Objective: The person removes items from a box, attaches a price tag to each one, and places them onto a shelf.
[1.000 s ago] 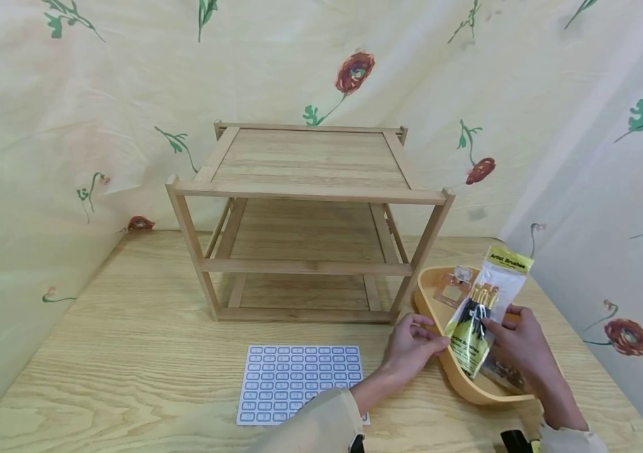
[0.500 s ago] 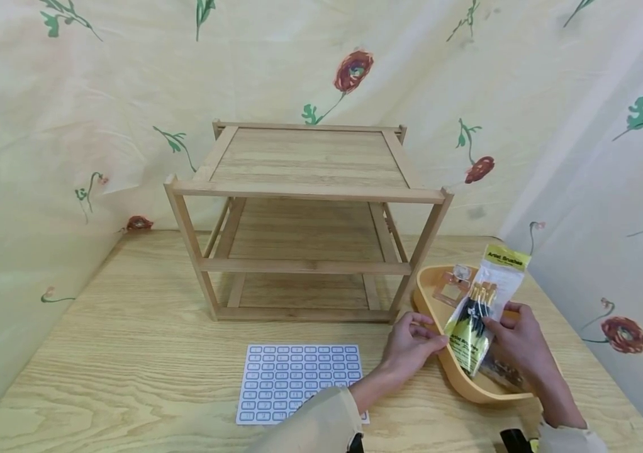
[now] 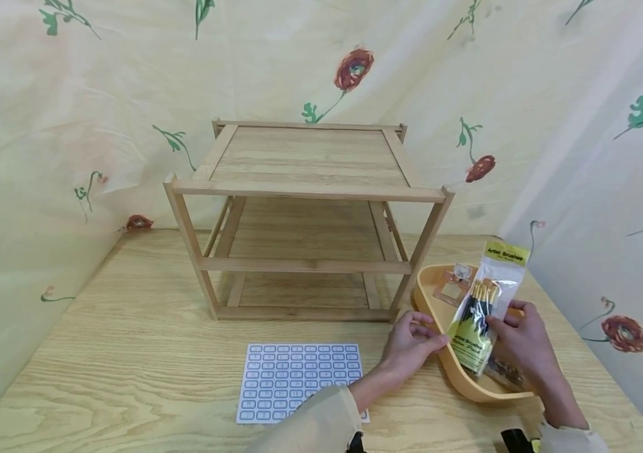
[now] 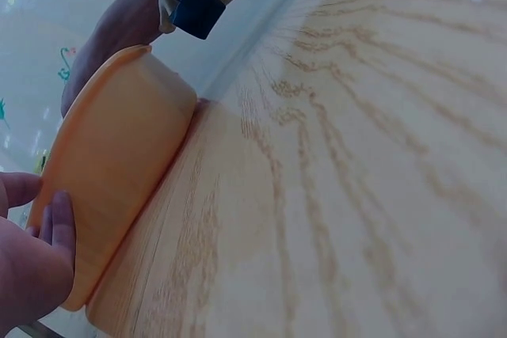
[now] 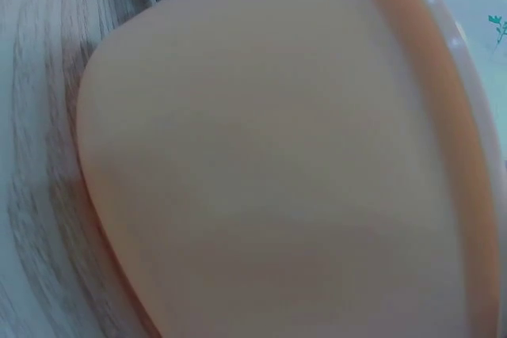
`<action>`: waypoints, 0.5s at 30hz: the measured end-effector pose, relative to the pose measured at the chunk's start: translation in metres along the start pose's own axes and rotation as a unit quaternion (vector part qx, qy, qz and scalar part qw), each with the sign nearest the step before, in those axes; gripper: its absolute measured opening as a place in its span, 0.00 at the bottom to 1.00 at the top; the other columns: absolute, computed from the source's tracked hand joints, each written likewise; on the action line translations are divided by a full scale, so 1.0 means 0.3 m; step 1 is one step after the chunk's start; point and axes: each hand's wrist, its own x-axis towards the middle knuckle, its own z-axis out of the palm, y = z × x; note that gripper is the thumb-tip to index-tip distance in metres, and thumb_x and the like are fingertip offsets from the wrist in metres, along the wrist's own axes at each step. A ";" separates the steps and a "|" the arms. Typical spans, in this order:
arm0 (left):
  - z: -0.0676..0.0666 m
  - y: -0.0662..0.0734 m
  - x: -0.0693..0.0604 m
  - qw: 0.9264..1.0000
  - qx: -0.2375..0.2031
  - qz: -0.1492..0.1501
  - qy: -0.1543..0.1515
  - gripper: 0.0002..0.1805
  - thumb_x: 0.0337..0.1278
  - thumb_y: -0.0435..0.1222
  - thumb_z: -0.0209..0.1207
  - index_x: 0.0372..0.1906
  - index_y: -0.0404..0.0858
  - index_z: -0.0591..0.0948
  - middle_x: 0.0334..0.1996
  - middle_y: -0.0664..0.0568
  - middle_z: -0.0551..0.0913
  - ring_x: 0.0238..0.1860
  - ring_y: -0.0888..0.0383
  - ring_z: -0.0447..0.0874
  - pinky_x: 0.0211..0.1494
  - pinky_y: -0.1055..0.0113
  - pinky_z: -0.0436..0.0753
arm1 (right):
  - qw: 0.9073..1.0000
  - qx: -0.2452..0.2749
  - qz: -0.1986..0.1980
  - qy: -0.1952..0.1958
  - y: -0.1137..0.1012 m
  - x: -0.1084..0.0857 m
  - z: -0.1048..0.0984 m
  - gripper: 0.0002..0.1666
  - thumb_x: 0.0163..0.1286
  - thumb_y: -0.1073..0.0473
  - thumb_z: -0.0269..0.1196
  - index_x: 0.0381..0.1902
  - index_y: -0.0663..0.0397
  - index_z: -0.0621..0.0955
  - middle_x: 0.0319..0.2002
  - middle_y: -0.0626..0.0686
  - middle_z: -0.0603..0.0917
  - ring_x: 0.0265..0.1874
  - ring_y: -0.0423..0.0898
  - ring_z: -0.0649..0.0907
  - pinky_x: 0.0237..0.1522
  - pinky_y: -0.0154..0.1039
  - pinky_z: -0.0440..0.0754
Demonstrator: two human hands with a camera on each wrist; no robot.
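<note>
My right hand [image 3: 525,343] pinches a clear packet of artist brushes [image 3: 482,302] by its right edge, holding it tilted over a yellow-orange tray [image 3: 460,380]. The packet has yellow printed ends, and dark brushes with gold-coloured parts show through. My left hand [image 3: 409,346] grips the tray's left rim. In the left wrist view, that hand [image 4: 36,267] has its fingers against the tray's outer wall [image 4: 119,164] and its thumb at the rim. A square glass bottle [image 3: 453,286] lies in the tray's far end. Beneath the packet, another clear bag [image 3: 504,372] with dark contents is partly hidden.
A three-tier wooden rack [image 3: 310,192] stands left of the tray, close to it. A white sheet of blue-outlined labels [image 3: 299,380] lies flat in front of the rack, partly under my left sleeve. Flowered cloth walls border the wooden table [image 3: 129,352].
The packet has turned slightly more upright and shifted a little right with my right hand. My left hand and the tray have stayed in place.
</note>
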 end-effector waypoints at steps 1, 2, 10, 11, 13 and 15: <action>-0.001 0.001 0.000 1.000 0.000 -0.001 -0.001 0.16 0.58 0.27 0.70 0.48 0.39 0.79 0.32 0.57 0.81 0.31 0.65 0.81 0.36 0.74 0.80 | 1.000 0.005 0.000 0.003 0.001 -0.002 0.000 0.35 0.83 0.62 0.51 0.70 0.81 0.47 0.61 0.86 0.70 0.41 0.43 0.84 0.37 0.33 0.83; -0.002 0.003 0.000 1.000 0.001 -0.001 -0.003 0.16 0.58 0.27 0.69 0.48 0.39 0.78 0.32 0.57 0.81 0.31 0.65 0.81 0.37 0.74 0.81 | 1.000 0.010 -0.002 0.007 0.001 -0.003 0.000 0.35 0.83 0.62 0.51 0.70 0.80 0.47 0.61 0.86 0.70 0.40 0.39 0.84 0.37 0.33 0.83; -0.005 0.001 0.003 1.000 -0.010 0.001 -0.012 0.15 0.59 0.26 0.68 0.49 0.38 0.78 0.33 0.56 0.82 0.31 0.64 0.81 0.39 0.70 0.84 | 0.999 0.021 -0.017 0.040 0.001 -0.003 -0.002 0.35 0.83 0.60 0.52 0.71 0.77 0.49 0.63 0.83 0.69 0.37 0.25 0.79 0.36 0.28 0.81; -0.004 0.000 0.003 1.000 -0.013 0.000 -0.013 0.15 0.60 0.26 0.68 0.49 0.38 0.78 0.33 0.56 0.82 0.31 0.64 0.82 0.39 0.70 0.84 | 0.999 0.022 -0.018 0.044 0.002 -0.002 -0.002 0.34 0.83 0.60 0.52 0.71 0.77 0.49 0.64 0.83 0.69 0.38 0.24 0.78 0.36 0.27 0.81; -0.005 -0.002 0.002 1.000 -0.015 -0.001 -0.014 0.15 0.60 0.26 0.68 0.48 0.38 0.78 0.33 0.56 0.82 0.31 0.64 0.82 0.39 0.70 0.84 | 0.998 0.027 -0.023 0.052 0.003 -0.002 -0.001 0.34 0.83 0.60 0.52 0.70 0.76 0.50 0.63 0.83 0.69 0.38 0.24 0.78 0.36 0.26 0.81; -0.006 -0.003 0.001 1.000 -0.015 -0.002 -0.015 0.15 0.60 0.26 0.68 0.48 0.38 0.78 0.33 0.56 0.82 0.31 0.64 0.82 0.39 0.70 0.84 | 0.997 0.029 -0.030 0.060 0.002 -0.003 0.002 0.33 0.82 0.61 0.52 0.70 0.76 0.51 0.63 0.83 0.70 0.38 0.23 0.78 0.37 0.25 0.81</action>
